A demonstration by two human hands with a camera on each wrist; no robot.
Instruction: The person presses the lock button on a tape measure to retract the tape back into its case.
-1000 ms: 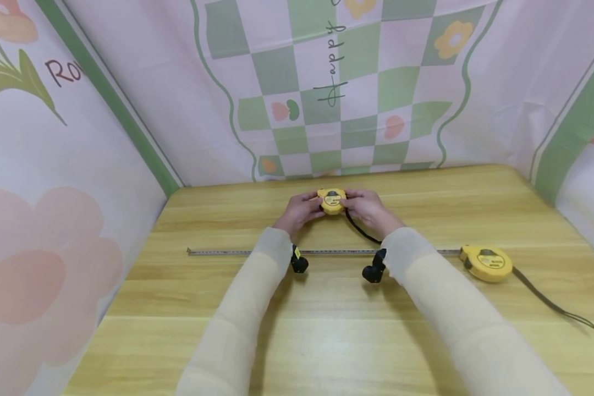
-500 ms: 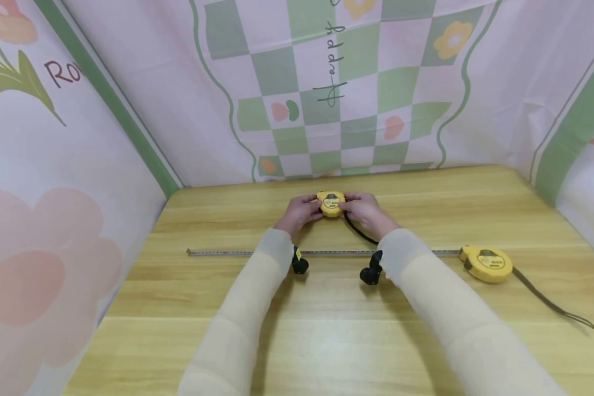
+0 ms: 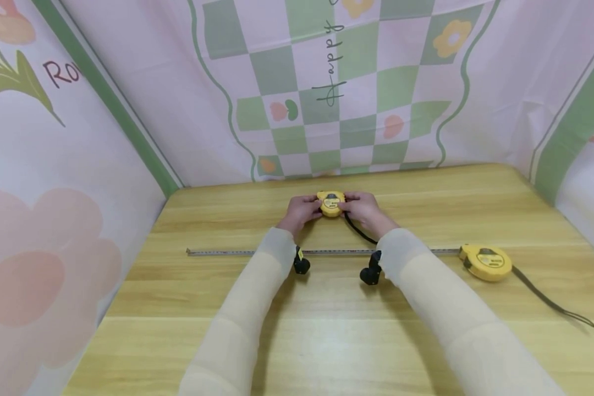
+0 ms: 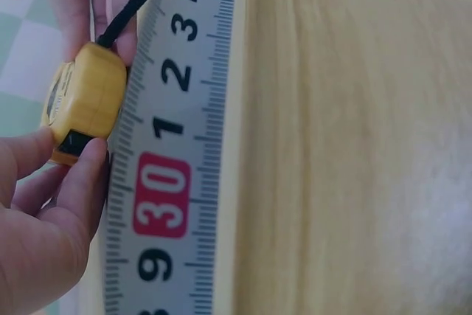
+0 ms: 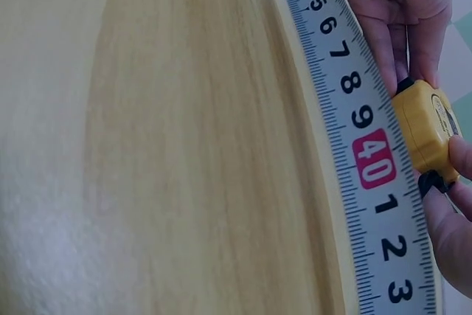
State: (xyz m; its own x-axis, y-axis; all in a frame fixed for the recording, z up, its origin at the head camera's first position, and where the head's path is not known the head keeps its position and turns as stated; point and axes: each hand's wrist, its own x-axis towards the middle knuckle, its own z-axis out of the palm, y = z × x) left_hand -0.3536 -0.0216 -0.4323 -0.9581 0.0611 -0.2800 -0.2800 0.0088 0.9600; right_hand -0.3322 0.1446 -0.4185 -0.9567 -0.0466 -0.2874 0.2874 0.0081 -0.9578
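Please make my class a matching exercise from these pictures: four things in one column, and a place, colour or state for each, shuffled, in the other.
Column one
1. Far tape measure
2. Near tape measure
3. Extended blade
4. Backdrop cloth

Column two
A. Marked with numbers, some on red
B. Patterned with green and pale squares
C. Lying toward the right side of the table, untouched
D. Held between the left hand and the right hand

Right pairs: 1-D, 2-C, 3-A, 4-B
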